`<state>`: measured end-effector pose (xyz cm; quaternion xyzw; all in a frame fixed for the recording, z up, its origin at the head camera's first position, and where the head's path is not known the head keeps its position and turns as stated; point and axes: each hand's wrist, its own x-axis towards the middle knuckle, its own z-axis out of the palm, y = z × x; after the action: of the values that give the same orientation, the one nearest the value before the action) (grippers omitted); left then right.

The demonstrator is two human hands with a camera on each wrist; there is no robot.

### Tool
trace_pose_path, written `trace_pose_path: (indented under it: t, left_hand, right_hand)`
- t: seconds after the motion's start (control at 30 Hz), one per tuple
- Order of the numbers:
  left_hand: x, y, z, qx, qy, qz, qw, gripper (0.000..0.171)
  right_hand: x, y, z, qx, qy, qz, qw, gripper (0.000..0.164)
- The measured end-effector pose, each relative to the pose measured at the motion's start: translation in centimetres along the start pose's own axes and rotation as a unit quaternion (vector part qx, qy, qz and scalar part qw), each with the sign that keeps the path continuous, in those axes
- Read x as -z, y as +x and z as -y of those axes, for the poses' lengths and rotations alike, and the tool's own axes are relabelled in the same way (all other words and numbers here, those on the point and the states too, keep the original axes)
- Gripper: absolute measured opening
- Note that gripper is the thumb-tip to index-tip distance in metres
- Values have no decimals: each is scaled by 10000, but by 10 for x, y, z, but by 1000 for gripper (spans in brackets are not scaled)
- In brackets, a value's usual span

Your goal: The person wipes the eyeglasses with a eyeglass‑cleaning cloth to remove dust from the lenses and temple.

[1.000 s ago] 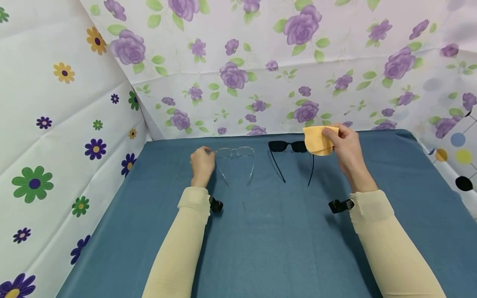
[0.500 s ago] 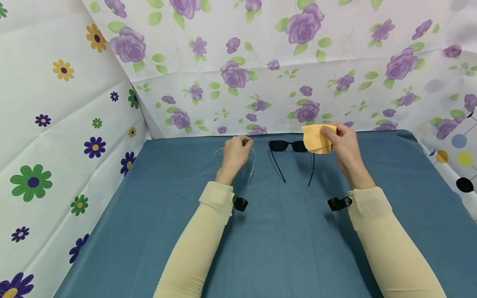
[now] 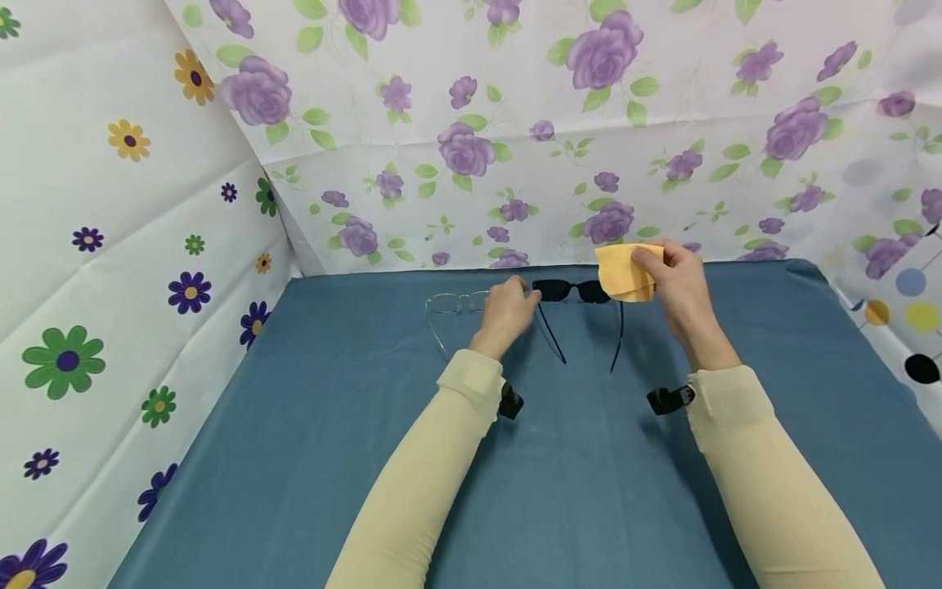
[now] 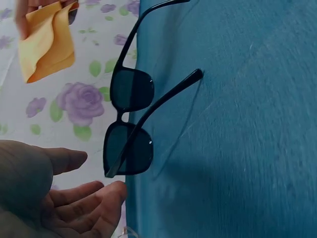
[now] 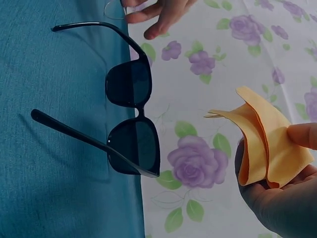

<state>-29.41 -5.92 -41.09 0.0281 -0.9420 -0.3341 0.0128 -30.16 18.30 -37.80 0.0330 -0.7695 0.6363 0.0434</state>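
My left hand (image 3: 508,311) is beside the left end of the black sunglasses (image 3: 591,291), thumb and fingers apart with nothing between them. In the left wrist view its fingertips are close to a corner of the sunglasses (image 4: 131,89); whether they touch is unclear. The sunglasses stand on the blue cloth with both temples unfolded. My right hand (image 3: 688,303) pinches a folded yellow cloth (image 3: 624,274) between thumb and fingers, at the right end of the sunglasses. Clear thin-rimmed eyeglasses (image 3: 445,303) stand to the left, partly hidden behind my left hand.
A blue cloth (image 3: 559,483) covers the table. Behind it hangs a white sheet with purple flowers (image 3: 471,196), close to both pairs of glasses. Another flowered sheet (image 3: 132,311) borders the left side. Each wrist carries a small black camera (image 3: 670,401).
My left hand has moved right, from the left end of the clear eyeglasses, across them, to the sunglasses. The right hand keeps the yellow cloth in nearly the same spot.
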Motion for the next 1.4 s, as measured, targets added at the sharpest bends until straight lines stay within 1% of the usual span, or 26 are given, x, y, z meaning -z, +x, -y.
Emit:
trace_pose_path:
  t: [0.1,0.2,0.33,0.5,0.73,0.87,0.93,1.1,1.23,1.4]
  left_hand:
    - [-4,3,-3,41,2,-92,9999,40]
    - [-8,6,-5,180,-56,-117,9998,42]
    - [-13,8,-7,321,-112,-92,9994,41]
    - [-17,11,-7,390,-201,-29,9990,41]
    - [-21,14,-5,530,-94,-97,9985,44]
    - [-23,16,-7,612,-141,-116,9980,49]
    - [-24,17,-8,667,-209,-120,9975,50]
    - [-30,20,-9,831,-348,-242,9956,41]
    - [-32,23,-10,897,-374,-369,9946,36]
    - [-34,25,-7,753,-272,-613,9949,28]
  right_hand:
    - [-1,1,0,46,12,-3,10000,46]
    - [-2,2,0,46,-45,1,10000,48]
    - [-2,2,1,30,-134,-5,9999,51]
    - [-2,3,0,22,-150,20,9999,52]
    - [-4,6,-2,-102,-210,54,9997,53]
    - [-5,7,-3,-140,-243,45,9996,53]
    - [-5,8,-3,-143,-245,41,9996,53]
    - [-6,10,-5,-127,-210,60,9997,52]
    - [-6,12,-7,-137,-188,103,9997,51]
    - [-8,12,-6,-67,-212,114,9997,50]
